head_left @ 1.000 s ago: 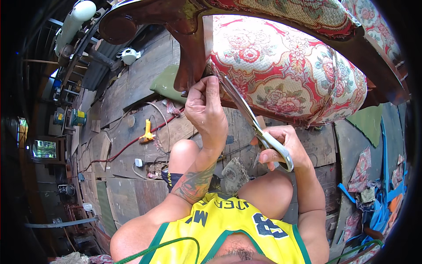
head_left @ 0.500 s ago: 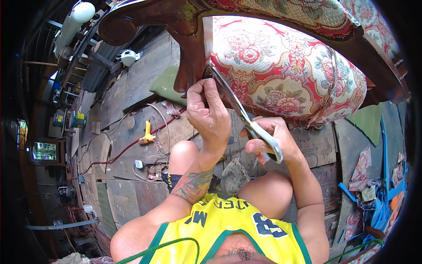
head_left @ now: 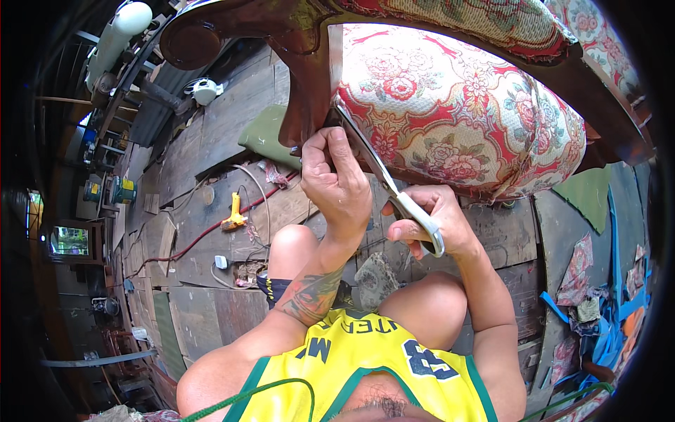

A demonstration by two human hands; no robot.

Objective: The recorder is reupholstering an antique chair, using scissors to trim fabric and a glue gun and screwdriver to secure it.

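"Where is the right hand (head_left: pixel 441 219)?"

"Below the flowered seat (head_left: pixel 453 126), wrapped around the scissors (head_left: pixel 419 215), thumb and fingers at the pale handle."

"And the blades?"

"They lie close together, slanting up to the left along the lower edge of the seat, their tips at its corner, just beside the dark wooden leg (head_left: pixel 304 88)."

"What does the left hand (head_left: pixel 339 176) do?"

"Its thumb and finger are pinched together at that same corner, near the tips. Whether cloth is caught between them, one cannot tell."

"What lies around?"

"On the plank floor (head_left: pixel 190 313), a yellow tool (head_left: pixel 235 213) sits near a red hose (head_left: pixel 188 244). A green sheet (head_left: pixel 266 135) is behind the leg. Off to the person's right are flowered scraps (head_left: pixel 578 264) and blue strips (head_left: pixel 636 304). The person wears a yellow shirt (head_left: pixel 365 348)."
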